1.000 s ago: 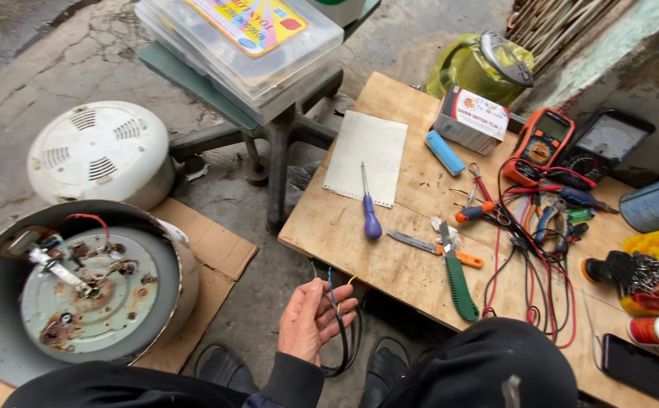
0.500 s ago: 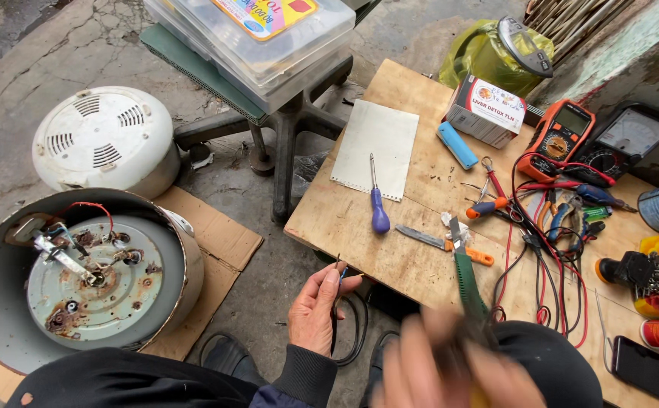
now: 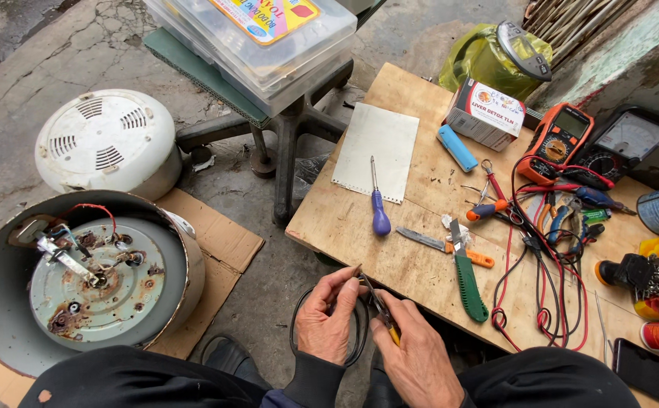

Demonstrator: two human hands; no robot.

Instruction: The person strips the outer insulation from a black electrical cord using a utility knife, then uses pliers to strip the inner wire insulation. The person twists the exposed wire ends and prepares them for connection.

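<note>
Left hand (image 3: 326, 321) pinches the end of a looped black cable (image 3: 360, 332) at bottom centre. Right hand (image 3: 420, 355), which was a blur half a second ago, is now closed round small yellow-handled pliers (image 3: 382, 316), tips at the cable end. So both hands are now on the cable end, tool in play. Just above, on the plywood board (image 3: 344, 219): a green-handled tool (image 3: 467, 283), purple screwdriver (image 3: 379, 208), red and black test leads (image 3: 541, 279). Opened grey cooker base (image 3: 88, 279) sits lower left.
</note>
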